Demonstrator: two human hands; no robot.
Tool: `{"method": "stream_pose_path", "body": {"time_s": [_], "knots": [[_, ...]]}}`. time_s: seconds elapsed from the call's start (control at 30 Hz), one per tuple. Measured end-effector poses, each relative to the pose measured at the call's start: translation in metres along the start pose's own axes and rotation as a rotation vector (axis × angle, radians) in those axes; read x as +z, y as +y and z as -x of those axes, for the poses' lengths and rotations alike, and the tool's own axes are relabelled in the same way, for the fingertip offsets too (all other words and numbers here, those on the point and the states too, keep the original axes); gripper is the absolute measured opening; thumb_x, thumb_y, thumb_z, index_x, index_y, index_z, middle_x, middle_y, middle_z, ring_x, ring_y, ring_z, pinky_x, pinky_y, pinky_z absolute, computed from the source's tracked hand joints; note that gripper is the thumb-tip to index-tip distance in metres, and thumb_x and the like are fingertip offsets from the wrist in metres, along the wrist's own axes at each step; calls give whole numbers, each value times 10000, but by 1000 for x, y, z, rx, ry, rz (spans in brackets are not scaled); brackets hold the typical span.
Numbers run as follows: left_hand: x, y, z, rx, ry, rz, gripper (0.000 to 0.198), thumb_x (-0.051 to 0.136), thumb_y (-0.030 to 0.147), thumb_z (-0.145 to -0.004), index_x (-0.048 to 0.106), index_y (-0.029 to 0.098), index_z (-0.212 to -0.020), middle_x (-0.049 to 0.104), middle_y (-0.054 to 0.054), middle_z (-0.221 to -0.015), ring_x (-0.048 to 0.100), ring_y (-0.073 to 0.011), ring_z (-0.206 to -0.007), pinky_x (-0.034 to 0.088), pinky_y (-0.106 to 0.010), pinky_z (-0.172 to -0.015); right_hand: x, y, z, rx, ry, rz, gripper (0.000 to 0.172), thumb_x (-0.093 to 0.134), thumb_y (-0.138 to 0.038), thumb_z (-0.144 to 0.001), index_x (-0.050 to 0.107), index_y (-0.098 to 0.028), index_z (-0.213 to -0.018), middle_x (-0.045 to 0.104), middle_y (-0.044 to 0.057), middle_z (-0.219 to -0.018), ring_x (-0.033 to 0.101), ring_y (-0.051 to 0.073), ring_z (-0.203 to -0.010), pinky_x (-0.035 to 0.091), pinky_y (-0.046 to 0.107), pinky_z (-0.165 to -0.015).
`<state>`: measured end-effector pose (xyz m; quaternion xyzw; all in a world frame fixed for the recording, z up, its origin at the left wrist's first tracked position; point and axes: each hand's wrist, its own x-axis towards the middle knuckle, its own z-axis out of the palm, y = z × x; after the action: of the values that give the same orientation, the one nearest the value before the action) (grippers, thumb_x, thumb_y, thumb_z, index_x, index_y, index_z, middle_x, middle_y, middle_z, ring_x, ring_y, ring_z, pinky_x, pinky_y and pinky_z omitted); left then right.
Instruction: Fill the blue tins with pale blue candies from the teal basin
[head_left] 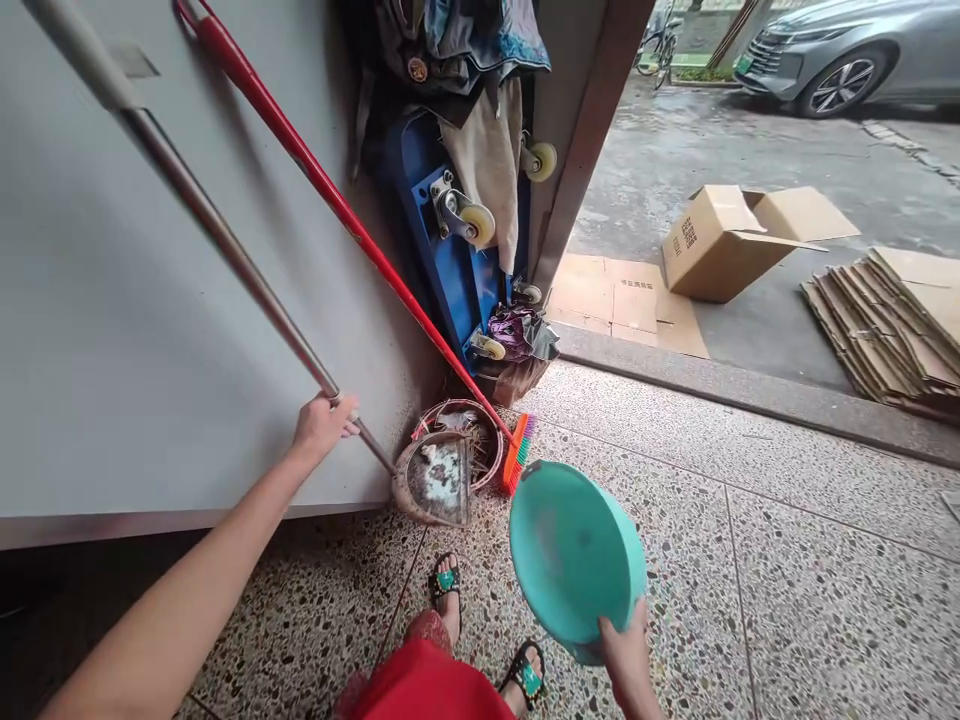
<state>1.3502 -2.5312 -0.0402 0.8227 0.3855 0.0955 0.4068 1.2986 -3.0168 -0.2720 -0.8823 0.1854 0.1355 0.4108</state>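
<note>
My left hand [327,421] is closed around the lower part of a long metal handle. At its lower end is a dirty dustpan [436,482], tilted at the rim of a round waste basket [495,450] with refuse inside. In my right hand [627,645] is a teal plastic basin [574,560], tipped on its side and gripped by the rim, thumb inside. A broom [360,235] with a red handle and orange head leans on the grey panel, its bristles on the floor beside the basket.
A blue wheeled trolley [480,270] stands on end by the doorway, with cloths and clothing over it. Past the stone sill [750,400] are an open carton [727,245], flattened cardboard [892,320] and a parked car [847,60]. My sandalled feet are on the speckled floor [675,620].
</note>
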Motion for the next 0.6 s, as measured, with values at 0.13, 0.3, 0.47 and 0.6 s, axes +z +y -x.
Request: {"method": "stream_pose_path", "body": {"time_s": [0.13, 0.3, 0.47, 0.6], "knots": [[-45, -21, 64, -95, 55, -102, 492, 543, 599, -708, 616, 142, -875, 676, -71, -712, 673, -222, -609, 573, -298, -545, 25, -39, -19, -22, -74, 77, 864, 429, -290, -742, 71, 13, -1468, 404, 288, -1412, 513, 406, -1211, 495, 500, -893], [-69, -54, 133, -297, 158, -93, 552, 552, 666, -662, 600, 172, -904, 682, -60, -665, 679, -248, -632, 592, -334, -608, 78, -90, -32, -186, -126, 214, 848, 435, -220, -784, -8, -117, -1500, 319, 222, -1495, 461, 403, -1269, 517, 478, -869], [-68, -89, 159, -433, 226, -54, 596, 554, 720, -642, 589, 189, -911, 681, -57, -638, 679, -255, -636, 591, -334, -618, 143, -124, -32, -413, -139, 345, 856, 394, -165, -823, -154, -234, -1477, 176, 245, -1541, 681, 357, -906, 550, 421, -597], [-69, -122, 167, -472, 266, 21, 622, 564, 743, -645, 594, 195, -938, 709, -77, -736, 687, -266, -690, 596, -350, -640, 182, -126, -33, -600, -116, 430, 920, 368, -57, -795, -257, -324, -1415, 146, 258, -1545, 699, 303, -727, 520, 391, -496]]}}
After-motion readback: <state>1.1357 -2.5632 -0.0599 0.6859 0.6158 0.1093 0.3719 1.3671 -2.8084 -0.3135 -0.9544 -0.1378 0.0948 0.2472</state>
